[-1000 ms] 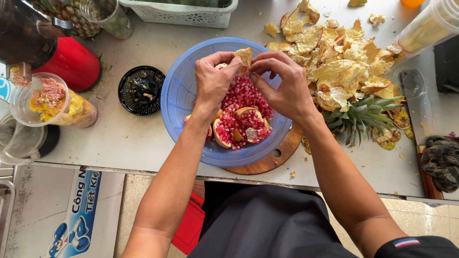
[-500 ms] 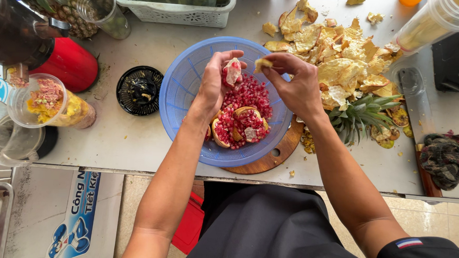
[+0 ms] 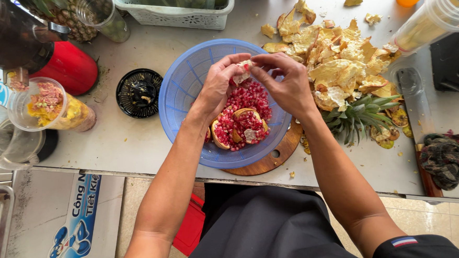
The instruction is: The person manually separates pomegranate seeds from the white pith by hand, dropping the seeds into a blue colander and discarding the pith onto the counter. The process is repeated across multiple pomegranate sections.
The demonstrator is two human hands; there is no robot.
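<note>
Holding a pale pomegranate chunk (image 3: 243, 71) pinched between left hand (image 3: 218, 89) and right hand (image 3: 289, 85) over the blue strainer bowl (image 3: 182, 90) — best worked low, thumbs easing seeds onto the heap (image 3: 249, 101) below.

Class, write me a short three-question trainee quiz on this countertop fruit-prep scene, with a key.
1. True or false: the left hand and right hand both grip one pomegranate piece above the blue strainer bowl.
2. What lies in the bowl below the hands? A) lime halves B) loose red seeds and an opened pomegranate section C) ice cubes
3. Fill in: the bowl rests partly on a round ______ board.

Key: 1 true. 2 B. 3 wooden.
</note>
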